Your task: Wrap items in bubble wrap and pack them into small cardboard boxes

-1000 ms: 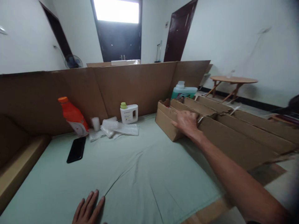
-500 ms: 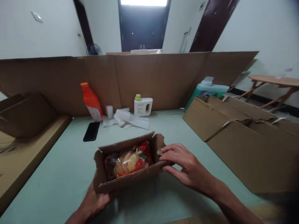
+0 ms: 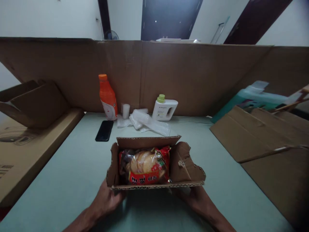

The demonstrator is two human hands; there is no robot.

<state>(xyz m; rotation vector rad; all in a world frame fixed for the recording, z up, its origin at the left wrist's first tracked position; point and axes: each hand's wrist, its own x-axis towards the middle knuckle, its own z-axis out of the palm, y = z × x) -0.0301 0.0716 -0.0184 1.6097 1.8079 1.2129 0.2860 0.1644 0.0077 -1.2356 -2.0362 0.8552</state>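
Note:
An open cardboard box (image 3: 154, 187) is held up off the table, tilted so that its inside faces me. In it lies a red and clear plastic packet (image 3: 146, 166) of what look like round biscuits or crackers. My left hand (image 3: 108, 196) grips the box from below at its left end, fingers partly hidden behind it. Under the right end, my right hand (image 3: 193, 196) supports the box, and its fingers are mostly hidden by the cardboard. The box's right flap (image 3: 190, 164) sticks outward.
Behind the box lie a black phone (image 3: 104, 130), an orange bottle (image 3: 107, 96), bubble wrap (image 3: 149, 121) and a white bottle with a green cap (image 3: 164, 109). Cardboard boxes (image 3: 265, 135) and a teal jug (image 3: 248, 96) stand right; another box (image 3: 41, 103) is left. A cardboard wall (image 3: 183, 71) closes the back.
My right hand has moved from the box's right flap to underneath it. The box has levelled out and tipped towards me. The camera view has shifted downward and turned left.

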